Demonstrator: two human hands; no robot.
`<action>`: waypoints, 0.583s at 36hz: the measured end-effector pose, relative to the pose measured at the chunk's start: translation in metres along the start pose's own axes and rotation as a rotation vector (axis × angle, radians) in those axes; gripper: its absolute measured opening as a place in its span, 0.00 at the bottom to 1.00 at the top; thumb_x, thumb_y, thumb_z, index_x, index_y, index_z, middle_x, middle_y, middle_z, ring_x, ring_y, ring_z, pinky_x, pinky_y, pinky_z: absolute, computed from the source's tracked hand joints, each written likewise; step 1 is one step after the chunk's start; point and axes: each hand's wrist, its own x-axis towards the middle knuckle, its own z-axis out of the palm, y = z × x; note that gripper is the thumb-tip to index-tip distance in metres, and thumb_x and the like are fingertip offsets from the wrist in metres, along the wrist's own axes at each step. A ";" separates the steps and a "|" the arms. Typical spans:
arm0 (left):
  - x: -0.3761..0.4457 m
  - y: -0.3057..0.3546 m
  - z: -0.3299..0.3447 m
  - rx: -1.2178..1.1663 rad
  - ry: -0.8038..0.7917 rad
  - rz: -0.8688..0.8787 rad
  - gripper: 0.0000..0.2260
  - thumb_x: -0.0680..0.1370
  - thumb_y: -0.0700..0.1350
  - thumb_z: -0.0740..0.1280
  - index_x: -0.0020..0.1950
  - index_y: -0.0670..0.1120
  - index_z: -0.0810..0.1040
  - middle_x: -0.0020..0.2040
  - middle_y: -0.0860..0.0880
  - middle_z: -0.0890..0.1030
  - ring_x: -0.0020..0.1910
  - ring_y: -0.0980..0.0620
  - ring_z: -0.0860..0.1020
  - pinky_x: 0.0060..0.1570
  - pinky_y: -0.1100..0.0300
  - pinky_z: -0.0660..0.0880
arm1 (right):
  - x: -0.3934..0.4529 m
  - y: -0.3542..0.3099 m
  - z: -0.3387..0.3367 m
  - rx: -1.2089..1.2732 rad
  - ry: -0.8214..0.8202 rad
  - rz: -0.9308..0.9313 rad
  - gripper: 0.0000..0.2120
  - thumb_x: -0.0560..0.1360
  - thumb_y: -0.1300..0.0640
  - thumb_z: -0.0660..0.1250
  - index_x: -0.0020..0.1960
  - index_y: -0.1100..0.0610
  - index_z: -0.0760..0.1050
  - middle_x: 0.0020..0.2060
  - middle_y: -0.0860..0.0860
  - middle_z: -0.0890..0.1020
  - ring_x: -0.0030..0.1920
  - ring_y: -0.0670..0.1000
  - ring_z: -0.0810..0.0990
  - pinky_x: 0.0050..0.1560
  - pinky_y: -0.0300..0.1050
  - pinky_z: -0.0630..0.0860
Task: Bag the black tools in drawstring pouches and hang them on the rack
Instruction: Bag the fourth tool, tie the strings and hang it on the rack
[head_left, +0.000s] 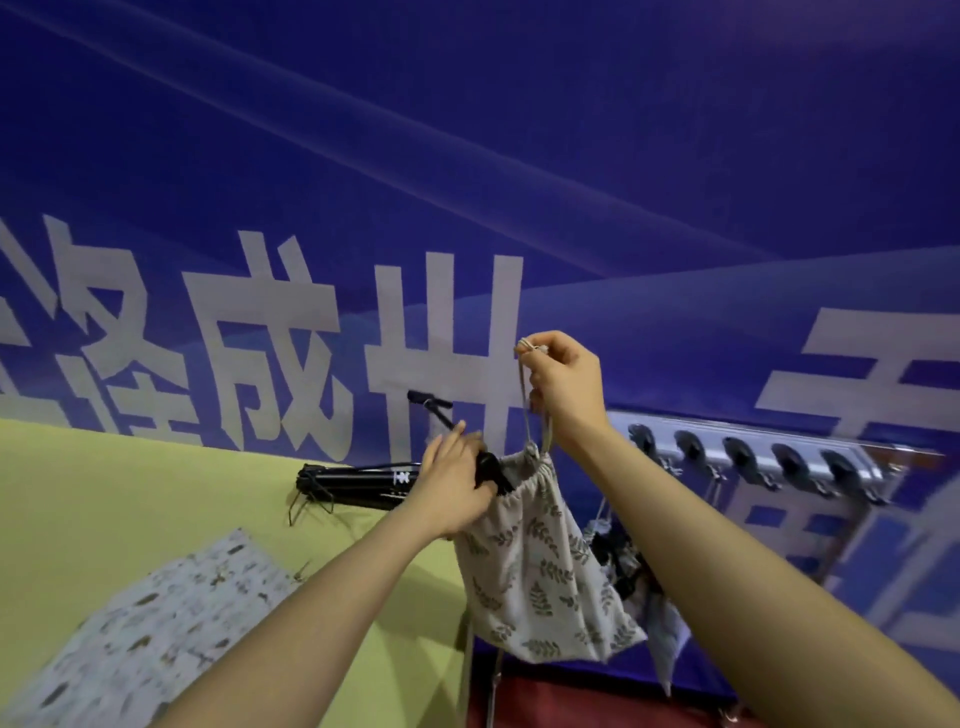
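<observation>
Over table edge (363, 525): right hand (563, 387) pinched drawstring (523, 395) high, left hand (457, 493) gripped black tool (491, 470) at pouch (545, 566) mouth. Best pushed fully inside before cinching.

Three leaf-print pouches show: one held up (545, 561), one flat on the bench (156, 623), one hanging behind (665, 639). Two black tools (353, 480) (491, 470) are visible. The rack (753, 452) carries five hooks.
</observation>
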 end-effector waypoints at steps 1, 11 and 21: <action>-0.003 0.005 0.008 -0.036 -0.018 -0.006 0.24 0.77 0.50 0.62 0.71 0.44 0.63 0.76 0.45 0.59 0.78 0.51 0.48 0.76 0.53 0.43 | -0.004 0.001 -0.009 -0.003 0.000 0.014 0.06 0.75 0.64 0.64 0.41 0.59 0.77 0.27 0.50 0.69 0.26 0.46 0.65 0.28 0.41 0.66; -0.031 0.089 0.079 -0.502 -0.081 -0.155 0.22 0.71 0.67 0.62 0.60 0.58 0.69 0.48 0.49 0.82 0.52 0.49 0.78 0.56 0.50 0.75 | -0.058 0.015 -0.076 0.058 -0.091 0.136 0.09 0.76 0.68 0.62 0.40 0.60 0.77 0.23 0.47 0.70 0.22 0.44 0.65 0.24 0.37 0.65; -0.036 0.137 0.104 -0.194 -0.101 -0.141 0.14 0.82 0.52 0.53 0.48 0.44 0.71 0.50 0.40 0.81 0.52 0.40 0.78 0.53 0.51 0.72 | -0.090 0.011 -0.112 0.014 -0.008 0.143 0.06 0.75 0.67 0.64 0.42 0.61 0.79 0.25 0.50 0.72 0.22 0.42 0.66 0.25 0.34 0.65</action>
